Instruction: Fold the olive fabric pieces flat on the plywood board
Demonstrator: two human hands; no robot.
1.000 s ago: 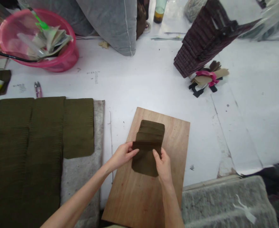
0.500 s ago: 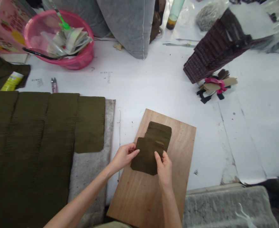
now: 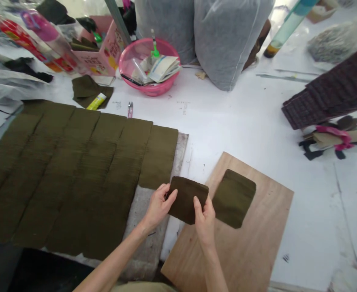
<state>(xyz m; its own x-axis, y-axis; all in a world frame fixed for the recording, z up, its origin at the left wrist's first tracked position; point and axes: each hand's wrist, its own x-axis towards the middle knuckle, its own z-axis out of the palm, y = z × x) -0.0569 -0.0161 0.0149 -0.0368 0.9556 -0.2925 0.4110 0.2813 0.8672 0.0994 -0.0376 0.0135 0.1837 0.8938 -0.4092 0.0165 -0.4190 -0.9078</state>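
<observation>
Between my two hands I hold a dark olive fabric piece (image 3: 187, 199) with cut corners, raised over the left edge of the wooden board (image 3: 245, 251). My left hand (image 3: 159, 205) pinches its left edge, thumb on top. At its right edge my right hand (image 3: 205, 217) grips it, the thumb lying on the near face. Another olive fabric piece (image 3: 235, 198) lies flat on the board, just right of my right hand. To the left, overlapping rows of the same olive pieces (image 3: 75, 174) cover a grey felt mat (image 3: 148, 211).
A pink basin (image 3: 154, 89) with papers and a green-tipped bottle stands at the back. Thread snips (image 3: 130, 109) and a yellow tube (image 3: 96, 101) lie behind the rows. Stuffed grey bags (image 3: 221, 44) stand behind; a dark striped stack (image 3: 327, 89) is at right.
Both hands have lifted the upper fabric piece off the one on the board and carried it left, toward the rows. The camera view has turned left.
</observation>
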